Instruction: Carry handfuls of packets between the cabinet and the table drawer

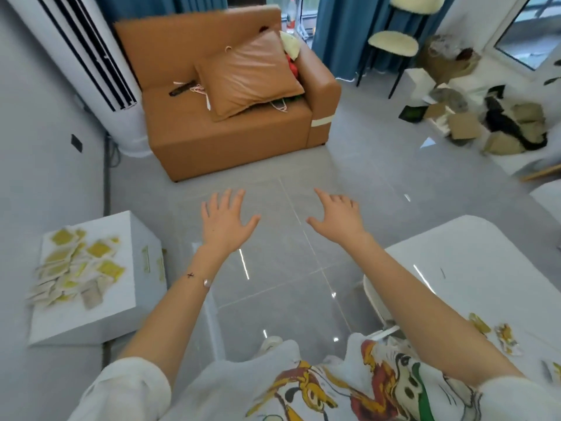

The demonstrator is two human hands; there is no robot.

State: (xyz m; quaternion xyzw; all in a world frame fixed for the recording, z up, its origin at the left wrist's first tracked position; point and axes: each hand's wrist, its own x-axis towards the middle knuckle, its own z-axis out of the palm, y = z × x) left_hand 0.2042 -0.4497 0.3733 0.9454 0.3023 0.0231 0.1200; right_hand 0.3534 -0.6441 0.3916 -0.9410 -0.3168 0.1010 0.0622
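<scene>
My left hand point(225, 218) and my right hand point(337, 217) are stretched out in front of me, palms down, over the grey tiled floor point(273, 268). Fingers of both are spread and straight, and neither holds or touches anything. A white box point(121, 299) stands at my lower left, its top covered with several yellow and white sachets point(76, 265). A white table point(473, 262) is at my right, with a few more sachets point(498, 332) near its front edge.
A tan sofa point(230, 138) with a cushion point(249, 74) stands ahead. A tall white air conditioner point(82, 47) is at the left wall. Stacked stools point(391, 44) and a heap of cardboard boxes point(485, 123) fill the right back corner.
</scene>
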